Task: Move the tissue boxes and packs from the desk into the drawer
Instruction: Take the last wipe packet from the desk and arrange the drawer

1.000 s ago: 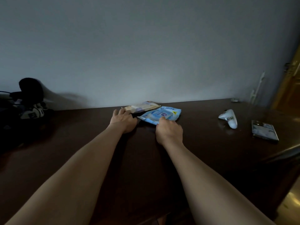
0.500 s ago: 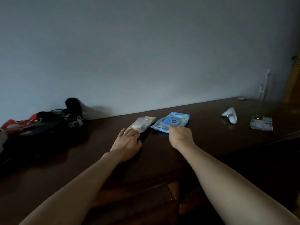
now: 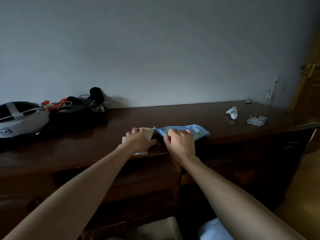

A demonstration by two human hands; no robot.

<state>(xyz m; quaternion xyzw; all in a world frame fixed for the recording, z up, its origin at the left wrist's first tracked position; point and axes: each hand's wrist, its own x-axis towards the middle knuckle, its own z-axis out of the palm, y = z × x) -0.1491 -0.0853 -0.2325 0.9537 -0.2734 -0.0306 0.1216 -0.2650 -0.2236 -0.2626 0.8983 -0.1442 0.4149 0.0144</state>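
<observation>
Two flat tissue packs lie at the front edge of the dark wooden desk. My left hand lies on top of the beige pack, fingers curled over it, and covers most of it. My right hand pinches the near corner of the blue pack, whose left end is lifted off the desk. Below the desk front, a drawer is pulled out under my forearms; its inside is too dark to make out.
At the back left sit a white headset, a black bag and tangled cables. At the right lie a white controller and a phone. A wooden door stands at far right. A white-blue object shows at the bottom.
Both packs have been dragged from mid-desk to the front edge. My hands closed on them and pulled back. The view tilted down, showing the drawer front.
</observation>
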